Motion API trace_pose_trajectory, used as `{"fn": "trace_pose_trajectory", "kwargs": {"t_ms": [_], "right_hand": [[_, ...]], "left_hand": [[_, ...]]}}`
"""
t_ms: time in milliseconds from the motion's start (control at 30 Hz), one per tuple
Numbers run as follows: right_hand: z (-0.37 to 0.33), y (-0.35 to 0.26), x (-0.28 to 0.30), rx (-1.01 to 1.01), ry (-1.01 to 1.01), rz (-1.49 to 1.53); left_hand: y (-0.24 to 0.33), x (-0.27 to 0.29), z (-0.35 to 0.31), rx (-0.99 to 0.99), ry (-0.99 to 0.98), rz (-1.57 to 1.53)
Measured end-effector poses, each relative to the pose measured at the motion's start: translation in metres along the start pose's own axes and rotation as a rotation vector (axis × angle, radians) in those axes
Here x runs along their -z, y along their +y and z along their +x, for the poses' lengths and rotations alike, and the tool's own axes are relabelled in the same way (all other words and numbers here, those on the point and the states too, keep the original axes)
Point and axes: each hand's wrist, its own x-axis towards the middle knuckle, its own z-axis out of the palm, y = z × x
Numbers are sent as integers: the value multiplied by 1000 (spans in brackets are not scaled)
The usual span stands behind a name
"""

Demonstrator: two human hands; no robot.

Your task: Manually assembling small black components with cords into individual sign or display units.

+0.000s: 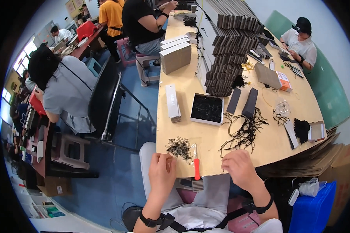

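My left hand [162, 171] is at the table's near edge, fingers curled together beside a pile of small dark wire pins [179, 148]. Whatever it may pinch is too small to make out. My right hand [239, 166] hovers by the near edge with bent fingers drawn together, just below a tangle of black cords [247, 130]; anything between its fingertips is hidden. Between the hands lies a tool with a red handle [197, 169], its shaft over a small clear bag [194, 149]. Below it, at the edge, is a small stack of grey pieces [197, 185].
A white box of black pieces [207, 108] and dark grey strips [250, 103] lie beyond. Tall stacks of grey cards [225, 58] rise behind them. White card stacks [173, 103] stand left. A black tassel bundle [301, 130] lies right. Co-workers sit around; a blue bin [313, 207] stands lower right.
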Motion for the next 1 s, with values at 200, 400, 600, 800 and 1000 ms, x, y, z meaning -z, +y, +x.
{"fn": "trace_pose_trajectory", "kwargs": {"t_ms": [200, 400, 600, 800, 1000], "right_hand": [[-36, 68, 31, -424, 127, 12], [-31, 73, 16, -314, -28, -179], [-4, 17, -3, -134, 112, -73], [5, -44, -28, -405, 136, 753], [0, -45, -42, -546, 137, 1002]], "left_hand": [[2, -2, 0, -42, -21, 130], [5, 0, -7, 28, -91, -24], [31, -2, -21, 96, -175, -367], [44, -9, -32, -47, -150, -383], [46, -8, -34, -90, -134, -368]]}}
